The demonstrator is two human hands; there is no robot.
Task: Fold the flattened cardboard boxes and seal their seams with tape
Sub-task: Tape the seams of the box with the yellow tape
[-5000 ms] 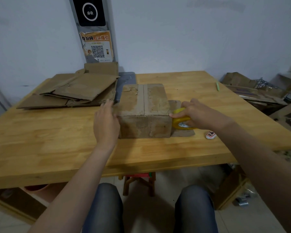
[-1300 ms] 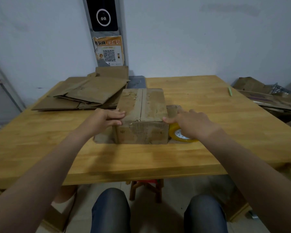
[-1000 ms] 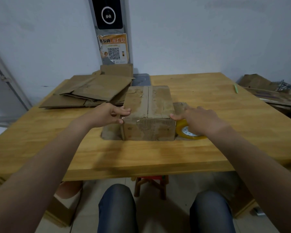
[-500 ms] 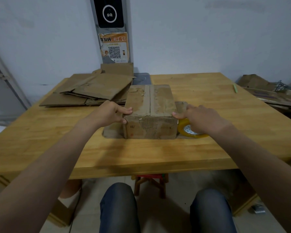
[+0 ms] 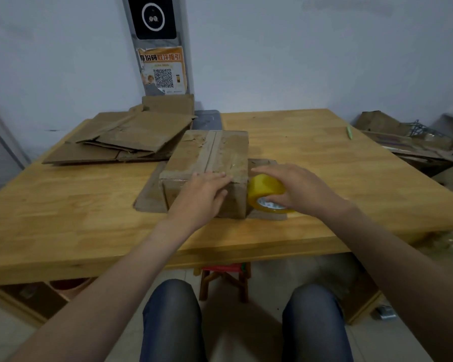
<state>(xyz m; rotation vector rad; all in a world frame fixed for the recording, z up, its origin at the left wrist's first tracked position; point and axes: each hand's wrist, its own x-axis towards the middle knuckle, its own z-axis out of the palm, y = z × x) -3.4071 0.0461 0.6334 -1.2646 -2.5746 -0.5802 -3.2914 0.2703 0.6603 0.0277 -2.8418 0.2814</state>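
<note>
A folded brown cardboard box (image 5: 212, 150) stands in the middle of the wooden table (image 5: 311, 142), with a tape strip down its top seam and two flaps lying flat at its sides. My left hand (image 5: 202, 194) lies over the box's near top edge, fingers straight and pressing the front corner. My right hand (image 5: 296, 186) grips a yellow tape roll (image 5: 264, 189) right against the box's right side. A stack of flattened cardboard boxes (image 5: 126, 139) lies at the table's back left.
A green pen (image 5: 348, 131) lies near the table's far right edge. More cardboard scraps (image 5: 403, 142) are piled on the floor to the right. A small red-topped stool (image 5: 224, 278) stands under the table in front of my knees. The wall is close behind the table.
My left hand has moved from the box's left side to its near top edge and now presses there. My right hand stays on the tape roll beside the box.
</note>
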